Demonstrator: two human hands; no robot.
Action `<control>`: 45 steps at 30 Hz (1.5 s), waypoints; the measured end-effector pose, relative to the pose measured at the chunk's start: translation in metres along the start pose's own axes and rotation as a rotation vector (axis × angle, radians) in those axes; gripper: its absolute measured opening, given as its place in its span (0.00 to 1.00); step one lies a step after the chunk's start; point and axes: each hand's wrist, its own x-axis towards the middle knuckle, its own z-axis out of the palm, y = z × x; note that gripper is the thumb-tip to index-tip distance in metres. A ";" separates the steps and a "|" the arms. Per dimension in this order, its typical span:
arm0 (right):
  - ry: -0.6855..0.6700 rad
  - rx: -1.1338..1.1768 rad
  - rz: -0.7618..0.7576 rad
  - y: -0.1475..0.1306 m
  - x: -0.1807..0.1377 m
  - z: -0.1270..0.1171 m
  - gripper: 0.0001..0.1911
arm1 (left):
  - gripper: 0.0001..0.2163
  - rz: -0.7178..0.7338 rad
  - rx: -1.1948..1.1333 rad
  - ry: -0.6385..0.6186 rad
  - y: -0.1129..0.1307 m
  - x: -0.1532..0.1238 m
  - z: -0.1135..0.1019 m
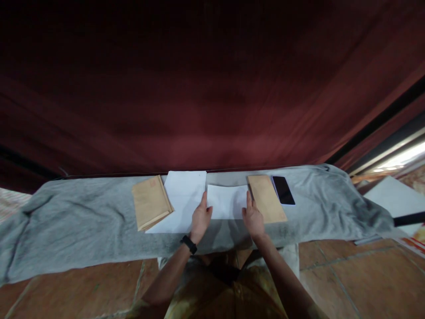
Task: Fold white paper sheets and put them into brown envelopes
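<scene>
Wht sheet [227,202] lies btwn L hand [201,218] & R hand [253,219], fingers extended along side edges, can't tell if gripped.

On the cloth-covered counter [318,199], from left to right: a stack of envelopes [151,199], over the left edge of the larger paper [186,190]; next, the smaller paper [227,204], between the left hand [201,216] at its left edge and the right hand [253,219] at its right; then a single envelope [265,195], with a phone [283,190] just beside it at far right. Beyond the counter's far edge, a curtain [212,110]; below the near edge, the floor [83,288].
</scene>
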 end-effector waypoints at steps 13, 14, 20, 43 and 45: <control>0.006 -0.072 -0.141 -0.014 -0.001 0.009 0.26 | 0.27 0.190 0.394 0.030 0.014 -0.012 0.004; 0.006 -0.044 -0.171 -0.017 0.001 0.012 0.25 | 0.27 0.217 0.453 0.055 0.016 -0.014 0.006; -0.069 0.007 -0.230 -0.025 0.008 0.029 0.26 | 0.26 0.443 0.459 0.026 0.032 -0.011 0.042; -0.069 0.018 -0.222 -0.034 0.038 0.046 0.27 | 0.26 0.314 0.420 -0.010 0.040 0.029 0.072; -0.065 -0.028 -0.206 -0.028 0.038 0.047 0.27 | 0.26 0.283 0.423 0.016 0.038 0.029 0.074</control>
